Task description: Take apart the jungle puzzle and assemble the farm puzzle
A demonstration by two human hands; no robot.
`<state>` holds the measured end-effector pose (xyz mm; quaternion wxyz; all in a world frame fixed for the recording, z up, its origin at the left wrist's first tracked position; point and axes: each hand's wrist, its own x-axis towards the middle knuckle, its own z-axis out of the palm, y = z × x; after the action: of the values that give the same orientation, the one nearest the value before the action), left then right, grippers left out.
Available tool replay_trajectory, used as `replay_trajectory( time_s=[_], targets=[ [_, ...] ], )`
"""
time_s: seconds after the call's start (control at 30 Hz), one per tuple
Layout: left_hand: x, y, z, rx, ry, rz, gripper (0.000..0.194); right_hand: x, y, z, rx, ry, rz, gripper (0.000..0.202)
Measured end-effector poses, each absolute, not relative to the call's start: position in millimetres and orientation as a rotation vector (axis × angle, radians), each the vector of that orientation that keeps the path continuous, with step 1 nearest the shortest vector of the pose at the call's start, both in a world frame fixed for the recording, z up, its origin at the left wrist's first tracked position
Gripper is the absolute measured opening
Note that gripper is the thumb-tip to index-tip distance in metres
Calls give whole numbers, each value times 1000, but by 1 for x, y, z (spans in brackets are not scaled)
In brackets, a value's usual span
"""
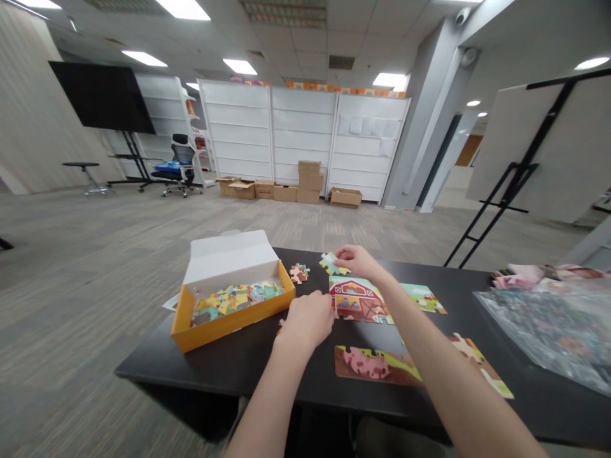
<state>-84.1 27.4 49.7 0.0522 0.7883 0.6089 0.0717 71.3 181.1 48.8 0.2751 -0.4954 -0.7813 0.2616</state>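
My right hand [357, 259] pinches a pale blue and green jigsaw piece [328, 262] near the table's far edge, above the joined barn section [358, 299]. My left hand [312, 317] rests at the left edge of that barn section with its fingers curled; its fingertips are partly hidden, so what lies under them is unclear. A loose brown jigsaw piece [299, 273] lies between the box and my right hand. Nearer me is a joined strip with a pink spotted pig [365, 364]. My right forearm covers part of the joined pieces.
An open yellow box [258, 313] with a raised white lid [229, 254] stands on the left of the black table [229, 369], holding many loose pieces. A green joined section [424, 298] lies past my right forearm. A clear plastic bag [548, 324] covers the table's right end.
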Motion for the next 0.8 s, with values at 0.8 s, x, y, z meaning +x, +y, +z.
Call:
replay_trajectory(
  time_s=[0.8],
  targets=[
    [-60, 45, 32, 2452, 1803, 150, 27, 238, 179, -6, -1615, -2149, 282, 27]
  ],
)
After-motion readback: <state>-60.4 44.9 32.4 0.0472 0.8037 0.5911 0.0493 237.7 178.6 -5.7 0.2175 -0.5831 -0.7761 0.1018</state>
